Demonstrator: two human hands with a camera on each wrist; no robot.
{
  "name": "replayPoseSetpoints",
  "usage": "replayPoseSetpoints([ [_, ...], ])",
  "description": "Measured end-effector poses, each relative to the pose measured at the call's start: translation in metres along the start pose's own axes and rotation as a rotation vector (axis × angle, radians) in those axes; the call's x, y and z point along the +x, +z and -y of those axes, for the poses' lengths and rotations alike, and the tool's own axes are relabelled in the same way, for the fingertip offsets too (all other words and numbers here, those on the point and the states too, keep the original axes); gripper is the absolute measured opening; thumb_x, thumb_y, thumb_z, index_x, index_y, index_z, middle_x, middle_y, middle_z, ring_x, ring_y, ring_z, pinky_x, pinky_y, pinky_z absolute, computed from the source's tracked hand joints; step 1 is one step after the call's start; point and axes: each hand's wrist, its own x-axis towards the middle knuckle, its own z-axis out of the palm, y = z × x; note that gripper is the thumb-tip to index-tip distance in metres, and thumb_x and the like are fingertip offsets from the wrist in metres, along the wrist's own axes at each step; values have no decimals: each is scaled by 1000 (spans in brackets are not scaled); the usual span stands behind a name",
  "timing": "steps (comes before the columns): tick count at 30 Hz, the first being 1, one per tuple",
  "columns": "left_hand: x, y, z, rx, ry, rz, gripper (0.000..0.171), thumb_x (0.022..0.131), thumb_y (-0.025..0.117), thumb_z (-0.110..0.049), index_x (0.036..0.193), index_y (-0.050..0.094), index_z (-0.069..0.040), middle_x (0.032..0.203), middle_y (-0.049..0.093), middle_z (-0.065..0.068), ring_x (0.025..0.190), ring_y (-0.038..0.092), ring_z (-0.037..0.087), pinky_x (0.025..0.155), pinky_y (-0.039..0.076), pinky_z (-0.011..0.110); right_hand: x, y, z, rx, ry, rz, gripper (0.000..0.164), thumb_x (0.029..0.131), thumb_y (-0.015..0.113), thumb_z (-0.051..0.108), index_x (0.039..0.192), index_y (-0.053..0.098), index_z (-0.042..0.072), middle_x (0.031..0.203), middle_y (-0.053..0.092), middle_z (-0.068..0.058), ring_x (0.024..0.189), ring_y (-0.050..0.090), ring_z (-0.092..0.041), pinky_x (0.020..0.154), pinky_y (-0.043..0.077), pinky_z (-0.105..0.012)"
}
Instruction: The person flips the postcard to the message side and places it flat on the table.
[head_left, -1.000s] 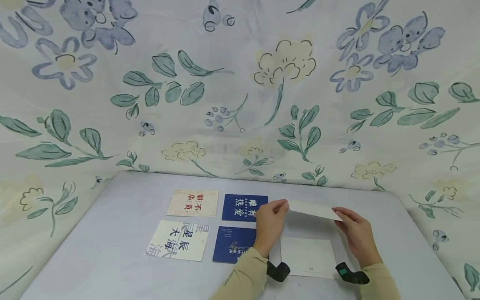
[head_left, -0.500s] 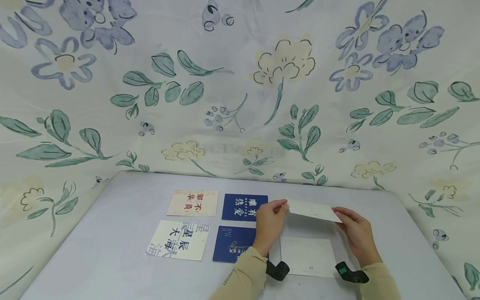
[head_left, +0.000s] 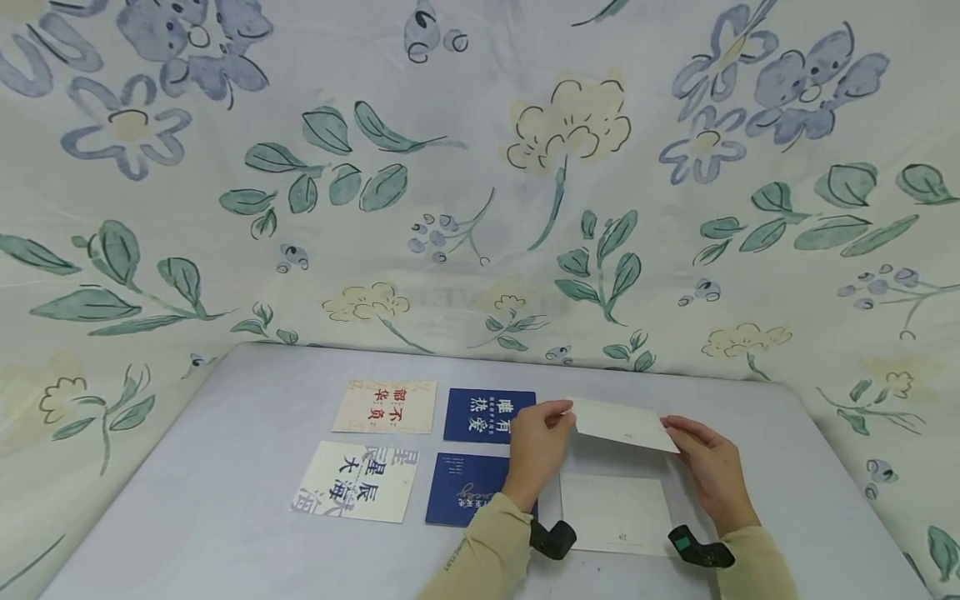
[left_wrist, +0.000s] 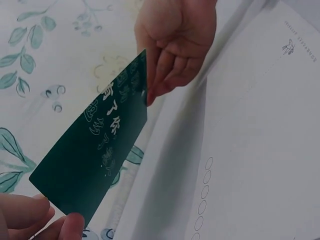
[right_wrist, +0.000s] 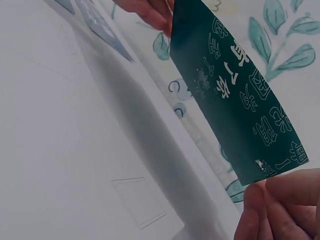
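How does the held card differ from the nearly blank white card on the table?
The held card is raised and tilted between left hand and right hand; the white card lies flat. The wrist views show the held card's green lettered face; the white card shows only its pale side. Both are rectangular.

I see tan sleeves [head_left: 491, 542], dark lettering [head_left: 454, 553] on the left, and black, bent wrist cameras [head_left: 555, 542], the right bearing a green patch [head_left: 682, 542].
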Motion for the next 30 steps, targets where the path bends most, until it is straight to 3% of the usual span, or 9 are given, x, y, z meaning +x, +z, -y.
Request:
replayPoseSetpoints([
  [21,2,-5,2,33,-47,50,24,81,67,-1,105,69,-2,95,70,7,79,64,10,63,52,23,2,4,-8,-113,-38,-37,34,86,65,14,117,60,1,96,66,14,91,60,-1,74,49,-15],
  [30,3,-4,4,56,-81,51,25,80,67,0,105,69,-2,94,70,8,79,65,10,65,54,26,1,7,-11,-250,-100,-69,31,88,64,18,115,62,4,110,65,-3,91,59,0,74,48,-13],
])
